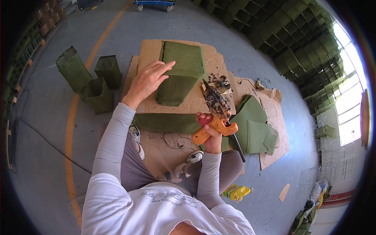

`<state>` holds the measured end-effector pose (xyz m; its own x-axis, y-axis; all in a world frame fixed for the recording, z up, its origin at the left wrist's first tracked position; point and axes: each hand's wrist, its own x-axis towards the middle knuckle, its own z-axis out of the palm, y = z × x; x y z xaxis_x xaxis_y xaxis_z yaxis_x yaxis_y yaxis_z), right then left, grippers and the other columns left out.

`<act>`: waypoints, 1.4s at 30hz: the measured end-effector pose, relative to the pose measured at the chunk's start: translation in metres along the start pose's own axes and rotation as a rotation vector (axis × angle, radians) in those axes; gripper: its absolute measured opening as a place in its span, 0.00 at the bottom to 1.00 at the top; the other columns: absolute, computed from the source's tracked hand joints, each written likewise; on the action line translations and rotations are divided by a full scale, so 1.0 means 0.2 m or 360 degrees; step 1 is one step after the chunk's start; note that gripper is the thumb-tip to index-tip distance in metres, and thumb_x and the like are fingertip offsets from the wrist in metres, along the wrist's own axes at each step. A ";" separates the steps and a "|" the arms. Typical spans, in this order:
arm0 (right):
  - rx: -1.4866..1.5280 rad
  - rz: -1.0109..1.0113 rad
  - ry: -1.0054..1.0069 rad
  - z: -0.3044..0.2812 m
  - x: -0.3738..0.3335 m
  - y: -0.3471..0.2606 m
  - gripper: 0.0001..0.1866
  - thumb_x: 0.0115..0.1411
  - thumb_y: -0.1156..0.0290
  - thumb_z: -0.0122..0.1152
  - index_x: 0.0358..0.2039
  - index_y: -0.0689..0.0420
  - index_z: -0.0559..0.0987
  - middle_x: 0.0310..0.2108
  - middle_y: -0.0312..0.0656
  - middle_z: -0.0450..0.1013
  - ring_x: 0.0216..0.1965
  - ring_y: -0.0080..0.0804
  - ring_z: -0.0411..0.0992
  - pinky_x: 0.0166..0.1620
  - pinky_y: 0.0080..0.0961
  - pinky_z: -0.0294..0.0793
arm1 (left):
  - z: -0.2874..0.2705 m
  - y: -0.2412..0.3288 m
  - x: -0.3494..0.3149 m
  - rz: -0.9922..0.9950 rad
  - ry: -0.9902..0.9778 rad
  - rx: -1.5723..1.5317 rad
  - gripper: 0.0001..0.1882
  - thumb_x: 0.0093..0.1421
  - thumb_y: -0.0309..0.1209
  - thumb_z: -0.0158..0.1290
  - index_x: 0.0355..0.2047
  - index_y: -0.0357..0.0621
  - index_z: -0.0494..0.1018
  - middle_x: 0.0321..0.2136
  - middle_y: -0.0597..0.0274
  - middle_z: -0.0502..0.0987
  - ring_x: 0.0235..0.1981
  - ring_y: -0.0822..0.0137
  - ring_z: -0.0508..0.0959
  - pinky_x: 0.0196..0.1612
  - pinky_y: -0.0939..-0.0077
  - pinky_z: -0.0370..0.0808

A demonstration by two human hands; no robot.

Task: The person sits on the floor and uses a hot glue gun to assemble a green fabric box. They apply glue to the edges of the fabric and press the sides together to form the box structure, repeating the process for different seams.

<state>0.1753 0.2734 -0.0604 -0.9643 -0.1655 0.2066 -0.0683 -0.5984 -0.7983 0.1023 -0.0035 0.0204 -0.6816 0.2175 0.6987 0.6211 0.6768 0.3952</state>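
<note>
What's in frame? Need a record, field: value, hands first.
left hand: fingers extended at the left side of a green box; contact unclear
right hand: gripping an orange glue gun, front end blackened, dark rod out the back
green box: on cardboard
person's left: three open green containers on the floor
person's right: flat green pieces; yellow jug
background: stacked green containers; blue cart
</note>
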 end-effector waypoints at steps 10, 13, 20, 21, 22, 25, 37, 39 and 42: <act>-0.0379 0.0114 -0.0155 0.26 0.02 0.11 0.15 0.50 0.80 0.59 0.39 0.62 0.72 0.41 0.43 0.70 0.51 0.39 0.67 0.56 0.34 0.62 | -0.04 -0.04 0.11 -0.0249 0.0059 -0.0290 0.18 0.56 0.22 0.52 0.49 0.46 0.73 0.31 0.58 0.81 0.29 0.67 0.79 0.33 0.74 0.73; -0.0390 0.0102 -0.0109 0.30 0.04 0.18 0.13 0.52 0.81 0.61 0.40 0.62 0.74 0.41 0.40 0.72 0.47 0.29 0.69 0.53 0.26 0.66 | -0.05 -0.03 0.13 -0.0344 0.0029 -0.0267 0.17 0.56 0.23 0.52 0.48 0.46 0.74 0.30 0.60 0.81 0.28 0.69 0.78 0.32 0.77 0.71; -0.0535 0.0092 -0.0079 0.40 0.09 0.24 0.10 0.55 0.77 0.61 0.38 0.59 0.74 0.39 0.37 0.73 0.42 0.24 0.69 0.47 0.23 0.68 | -0.02 -0.07 0.11 -0.0443 0.0083 -0.0333 0.17 0.58 0.23 0.51 0.48 0.46 0.74 0.31 0.61 0.81 0.32 0.71 0.79 0.36 0.78 0.74; -0.0537 0.0087 -0.0070 0.40 0.09 0.24 0.09 0.55 0.76 0.61 0.38 0.59 0.74 0.39 0.37 0.73 0.42 0.24 0.69 0.47 0.23 0.68 | -0.02 -0.08 0.11 -0.0448 0.0088 -0.0363 0.16 0.58 0.23 0.51 0.48 0.46 0.74 0.31 0.61 0.81 0.32 0.71 0.80 0.37 0.79 0.74; -0.0539 0.0082 -0.0061 0.41 0.10 0.24 0.09 0.56 0.76 0.61 0.37 0.59 0.74 0.39 0.37 0.73 0.42 0.24 0.69 0.47 0.23 0.68 | -0.02 -0.08 0.11 -0.0453 0.0090 -0.0400 0.17 0.58 0.23 0.51 0.48 0.46 0.74 0.31 0.61 0.81 0.33 0.70 0.80 0.38 0.78 0.74; -0.0548 0.0076 -0.0036 0.41 0.11 0.25 0.08 0.56 0.76 0.61 0.36 0.59 0.74 0.38 0.36 0.73 0.41 0.24 0.69 0.46 0.23 0.69 | -0.02 -0.07 0.10 -0.0469 0.0093 -0.0485 0.17 0.58 0.23 0.51 0.48 0.45 0.74 0.32 0.61 0.81 0.34 0.70 0.80 0.40 0.78 0.75; -0.0546 0.0042 -0.0027 0.41 0.10 0.27 0.07 0.55 0.77 0.60 0.35 0.59 0.73 0.36 0.35 0.72 0.39 0.23 0.69 0.45 0.22 0.67 | -0.02 -0.04 0.09 -0.0479 0.0092 -0.0456 0.16 0.59 0.23 0.50 0.49 0.45 0.73 0.32 0.60 0.81 0.35 0.70 0.80 0.39 0.78 0.75; -0.0554 0.0054 -0.0020 0.42 0.09 0.26 0.07 0.56 0.77 0.60 0.35 0.59 0.73 0.36 0.36 0.71 0.39 0.23 0.68 0.45 0.22 0.67 | -0.02 -0.05 0.09 -0.0474 0.0106 -0.0460 0.16 0.59 0.23 0.50 0.48 0.45 0.73 0.32 0.60 0.81 0.34 0.70 0.80 0.39 0.78 0.75; -0.0526 0.0081 -0.0004 0.44 0.09 0.23 0.06 0.56 0.77 0.59 0.34 0.59 0.73 0.35 0.36 0.71 0.39 0.24 0.68 0.45 0.22 0.67 | -0.02 -0.04 0.08 -0.0473 0.0128 -0.0480 0.16 0.59 0.23 0.51 0.48 0.44 0.74 0.32 0.60 0.81 0.34 0.70 0.80 0.39 0.78 0.74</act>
<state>0.1779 0.1745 -0.0448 -0.9680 -0.1909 0.1628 -0.0997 -0.3026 -0.9479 0.0867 -0.0076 0.0308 -0.8230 -0.0194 0.5677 0.4959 0.4630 0.7347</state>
